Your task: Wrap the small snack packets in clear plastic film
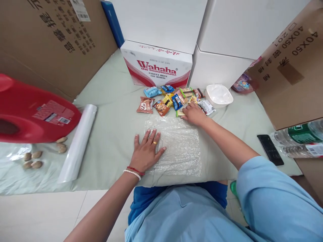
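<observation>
My left hand [145, 152] lies flat with fingers spread on the left part of a clear plastic sheet [180, 151], which is crinkled and spread on the cloth. My right hand [193, 114] is at the near edge of a group of wrapped snacks. Its fingers and thumb are closed on a small green-and-white snack packet [180, 113], partly hidden by the hand. Around it lie a silver-white packet [207, 107], a blue packet [177, 101], a brown cookie packet [162, 107], a reddish-brown packet [145, 105] and a light blue packet [152, 91].
A white plastic bowl [219, 95] stands right of the snacks, before white boxes and a Wahaha carton [158, 67]. To the left are a plastic film roll [78, 144], a red jug [37, 111] and several walnut-like nuts [37, 154]. A phone [271, 149] and bottles [302, 134] lie right.
</observation>
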A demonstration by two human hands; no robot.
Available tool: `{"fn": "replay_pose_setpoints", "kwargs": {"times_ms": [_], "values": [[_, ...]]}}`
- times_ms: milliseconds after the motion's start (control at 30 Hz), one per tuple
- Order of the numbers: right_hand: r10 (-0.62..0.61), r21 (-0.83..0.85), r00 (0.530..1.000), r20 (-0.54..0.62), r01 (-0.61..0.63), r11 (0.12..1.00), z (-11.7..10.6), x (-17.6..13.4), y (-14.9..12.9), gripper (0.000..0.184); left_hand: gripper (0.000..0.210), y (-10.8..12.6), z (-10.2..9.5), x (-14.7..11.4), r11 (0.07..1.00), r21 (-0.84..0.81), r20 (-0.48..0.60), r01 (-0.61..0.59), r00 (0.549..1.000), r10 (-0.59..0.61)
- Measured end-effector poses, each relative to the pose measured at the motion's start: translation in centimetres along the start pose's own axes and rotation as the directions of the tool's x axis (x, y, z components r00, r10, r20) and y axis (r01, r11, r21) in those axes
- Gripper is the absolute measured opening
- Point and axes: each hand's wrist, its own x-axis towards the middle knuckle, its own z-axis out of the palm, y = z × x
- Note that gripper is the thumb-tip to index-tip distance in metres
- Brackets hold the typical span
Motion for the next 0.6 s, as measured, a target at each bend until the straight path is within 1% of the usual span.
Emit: {"fn": "replay_pose_setpoints", "kwargs": {"times_ms": [33, 67, 100, 133, 167, 200, 233, 267, 300, 333, 367, 400, 433, 467, 500, 533, 567, 600], "values": [[0.035, 0.049, 0.998, -0.047, -0.033, 0.998, -0.3, -1.0, 0.3, 0.032, 0.067, 0.0, 0.0, 0.0, 1.0, -0.005, -0.005, 0.001, 1.0, -0.001], [0.098, 0.132, 0.99, -0.103, -0.084, 0.988, -0.6, -2.1, 0.7, 0.033, 0.067, 0.0, 0.0, 0.0, 1.0, -0.01, -0.01, 0.003, 1.0, -0.003], [0.193, 0.249, 0.969, -0.151, -0.152, 0.957, -1.0, -3.4, 1.2, 0.036, 0.067, 0.0, 0.0, 0.0, 1.0, -0.016, -0.016, 0.003, 1.0, -0.003], [0.312, 0.396, 0.934, -0.171, -0.225, 0.89, -1.4, -4.8, 1.8, 0.041, 0.066, 0.0, 0.0, 0.0, 1.0, -0.022, -0.021, 0.001, 1.0, -0.001], [0.43, 0.558, 0.892, -0.138, -0.289, 0.778, -1.8, -6.3, 2.3, 0.047, 0.065, -0.1, 0.1, 0.0, 1.0, -0.029, -0.025, -0.003, 1.0, 0.002], [0.521, 0.71, 0.852, -0.05, -0.337, 0.619, -2.2, -7.9, 2.9, 0.052, 0.065, -0.1, 0.1, 0.0, 0.999, -0.034, -0.029, -0.006, 1.0, 0.005], [0.568, 0.825, 0.819, 0.076, -0.372, 0.425, -2.5, -9.5, 3.4, 0.057, 0.064, -0.1, 0.2, -0.1, 0.999, -0.036, -0.036, -0.005, 0.999, 0.004], [0.571, 0.892, 0.795, 0.208, -0.393, 0.223, -2.8, -11.0, 3.8, 0.059, 0.063, -0.1, 0.2, -0.1, 0.999, -0.035, -0.045, 0.002, 0.999, -0.004], [0.541, 0.916, 0.779, 0.316, -0.398, 0.038, -3.1, -12.3, 4.0, 0.059, 0.063, -0.1, 0.2, -0.1, 0.999, -0.03, -0.055, 0.013, 0.998, -0.014], [0.505, 0.917, 0.773, 0.384, -0.382, -0.113, -3.4, -13.5, 4.0, 0.058, 0.062, 0.0, 0.3, -0.1, 0.999, -0.022, -0.062, 0.023, 0.998, -0.025], [0.476, 0.911, 0.777, 0.413, -0.346, -0.225, -3.6, -14.4, 3.9, 0.056, 0.063, 0.0, 0.3, -0.1, 0.999, -0.011, -0.065, 0.033, 0.997, -0.034], [0.461, 0.906, 0.787, 0.411, -0.295, -0.304, -3.7, -15.0, 3.6, 0.054, 0.063, 0.1, 0.3, -0.1, 0.999, 0.0, -0.061, 0.04, 0.997, -0.04], [0.452, 0.903, 0.801, 0.393, -0.241, -0.356, -3.8, -15.4, 3.2, 0.052, 0.064, 0.3, 0.3, 0.0, 0.999, 0.012, -0.051, 0.046, 0.998, -0.045], [0.446, 0.902, 0.816, 0.368, -0.195, -0.386, -3.8, -15.5, 2.6, 0.052, 0.064, 0.5, 0.2, 0.0, 0.998, 0.023, -0.039, 0.052, 0.998, -0.051], [0.442, 0.905, 0.83, 0.34, -0.161, -0.394, -3.7, -15.4, 1.8, 0.053, 0.064, 0.7, 0.2, 0.0, 0.998, 0.034, -0.028, 0.061, 0.998, -0.06], [0.443, 0.915, 0.841, 0.312, -0.14, -0.379, -3.6, -15.1, 0.8, 0.054, 0.065, 0.9, 0.1, 0.0, 0.996, 0.044, -0.017, 0.071, 0.997, -0.071], [0.447, 0.933, 0.85, 0.278, -0.13, -0.334, -3.4, -14.8, -0.3, 0.055, 0.065, 1.1, 0.0, 0.0, 0.995, 0.052, -0.008, 0.08, 0.997, -0.08], [0.455, 0.958, 0.859, 0.235, -0.128, -0.255, -3.2, -14.3, -1.6, 0.056, 0.065, 1.2, 0.0, 0.1, 0.994, 0.057, 0.002, 0.088, 0.996, -0.088]]}}
